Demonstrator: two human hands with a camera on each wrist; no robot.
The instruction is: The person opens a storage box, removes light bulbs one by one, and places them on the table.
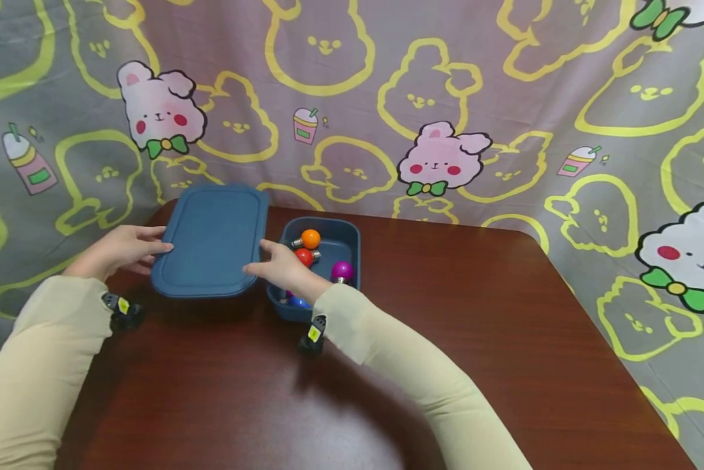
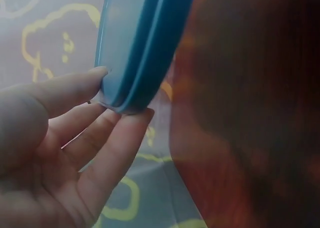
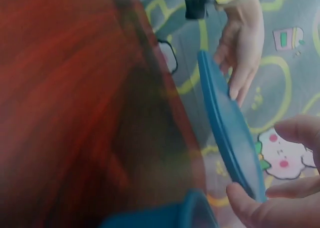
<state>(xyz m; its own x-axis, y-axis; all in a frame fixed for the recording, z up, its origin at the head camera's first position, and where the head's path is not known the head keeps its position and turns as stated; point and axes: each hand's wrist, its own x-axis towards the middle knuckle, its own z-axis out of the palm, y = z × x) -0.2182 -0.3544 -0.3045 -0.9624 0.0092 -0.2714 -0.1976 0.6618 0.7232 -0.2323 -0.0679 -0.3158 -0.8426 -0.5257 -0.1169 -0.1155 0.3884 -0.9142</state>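
Observation:
A flat blue lid (image 1: 213, 238) with rounded corners is held over the table's left part, tilted so its top face shows in the head view. My left hand (image 1: 119, 251) pinches its left edge, thumb on the top face and fingertips (image 2: 142, 119) under the rim. At the opposite edge, my right hand (image 1: 287, 267) grips the lid with thumb and fingers. Beneath my right wrist stands a blue box (image 1: 356, 251), uncovered, partly hidden by that hand. Inside it lie an orange bulb (image 1: 310, 239), a red bulb (image 1: 303, 258), a purple bulb (image 1: 342, 271) and a blue bulb (image 1: 299, 302).
The brown wooden table (image 1: 475, 339) stretches to the right and toward me. A curtain (image 1: 352, 98) with cartoon rabbits and yellow outlines hangs along its back and sides. Small black devices with yellow labels sit at both wrists.

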